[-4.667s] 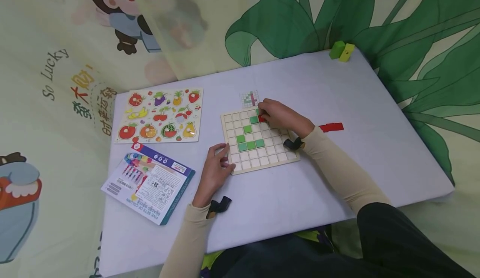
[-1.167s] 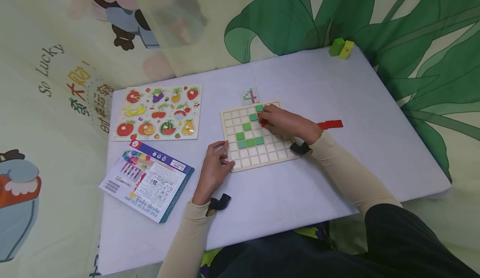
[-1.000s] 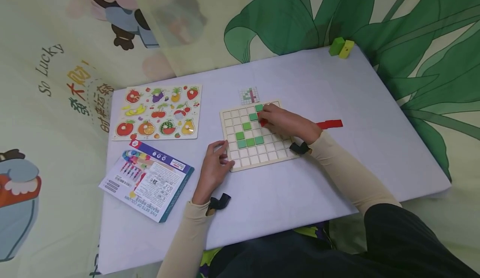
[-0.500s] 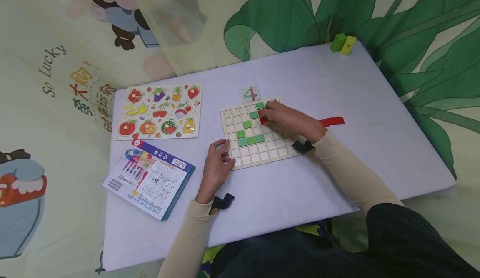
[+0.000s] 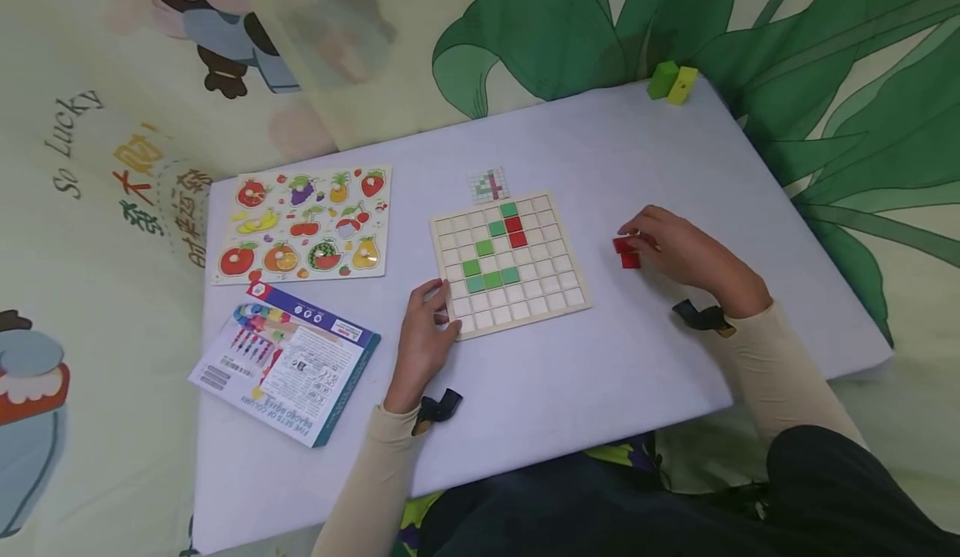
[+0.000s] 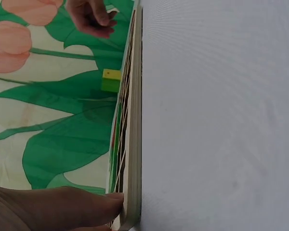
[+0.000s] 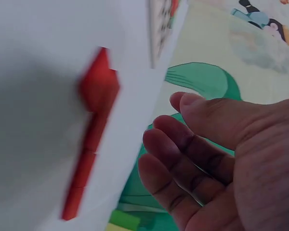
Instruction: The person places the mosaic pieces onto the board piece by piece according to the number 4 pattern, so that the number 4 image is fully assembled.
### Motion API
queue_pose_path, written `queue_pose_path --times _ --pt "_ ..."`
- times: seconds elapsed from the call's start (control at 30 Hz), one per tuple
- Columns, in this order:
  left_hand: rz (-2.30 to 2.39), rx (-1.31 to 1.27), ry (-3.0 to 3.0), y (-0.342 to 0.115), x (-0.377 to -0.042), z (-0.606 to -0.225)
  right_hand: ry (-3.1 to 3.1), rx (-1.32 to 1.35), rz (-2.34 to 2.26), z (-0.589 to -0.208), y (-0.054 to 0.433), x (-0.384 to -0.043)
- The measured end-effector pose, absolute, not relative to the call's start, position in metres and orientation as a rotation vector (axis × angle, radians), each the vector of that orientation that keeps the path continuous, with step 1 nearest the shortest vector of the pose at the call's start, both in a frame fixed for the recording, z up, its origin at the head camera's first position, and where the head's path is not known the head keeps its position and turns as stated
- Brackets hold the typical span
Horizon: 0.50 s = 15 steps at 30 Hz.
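Observation:
A wooden grid board with white squares lies mid-table, bearing several green tiles in a stepped pattern. Two red tiles sit one below the other near its far side. My left hand holds the board's near left corner, thumb at the edge. To the right of the board, my right hand hovers over loose red tiles, partly covering them from the head camera. In the right wrist view its fingers are loosely bent with nothing between them, apart from the row of red tiles.
A small pattern card lies just beyond the board. At the left are a fruit puzzle board and a flat printed box. Green and yellow blocks stand at the far right corner, near the patterned curtain.
My right hand has left the board and moved right to the loose red tiles, uncovering two red tiles on the grid. The left hand has stayed at the board's corner.

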<state>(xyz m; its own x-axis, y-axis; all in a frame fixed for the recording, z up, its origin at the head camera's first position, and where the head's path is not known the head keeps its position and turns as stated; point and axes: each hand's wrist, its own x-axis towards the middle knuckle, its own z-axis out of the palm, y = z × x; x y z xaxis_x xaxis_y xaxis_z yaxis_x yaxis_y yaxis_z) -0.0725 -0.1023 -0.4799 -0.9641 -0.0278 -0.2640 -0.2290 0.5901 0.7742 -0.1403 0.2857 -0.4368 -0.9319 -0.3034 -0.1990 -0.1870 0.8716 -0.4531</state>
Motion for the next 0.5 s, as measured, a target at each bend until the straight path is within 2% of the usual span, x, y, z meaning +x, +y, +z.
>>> queue_pose_path --times 0.17,0.5 --pt "1.308 -0.210 2.608 -0.104 -0.071 -0.478 2.793 -0.388 -0.704 -0.456 0.294 -0.123" --pt "1.292 -0.185 2.593 -0.106 -0.072 -0.478 2.858 -0.397 -0.647 -0.472 0.292 -0.114"
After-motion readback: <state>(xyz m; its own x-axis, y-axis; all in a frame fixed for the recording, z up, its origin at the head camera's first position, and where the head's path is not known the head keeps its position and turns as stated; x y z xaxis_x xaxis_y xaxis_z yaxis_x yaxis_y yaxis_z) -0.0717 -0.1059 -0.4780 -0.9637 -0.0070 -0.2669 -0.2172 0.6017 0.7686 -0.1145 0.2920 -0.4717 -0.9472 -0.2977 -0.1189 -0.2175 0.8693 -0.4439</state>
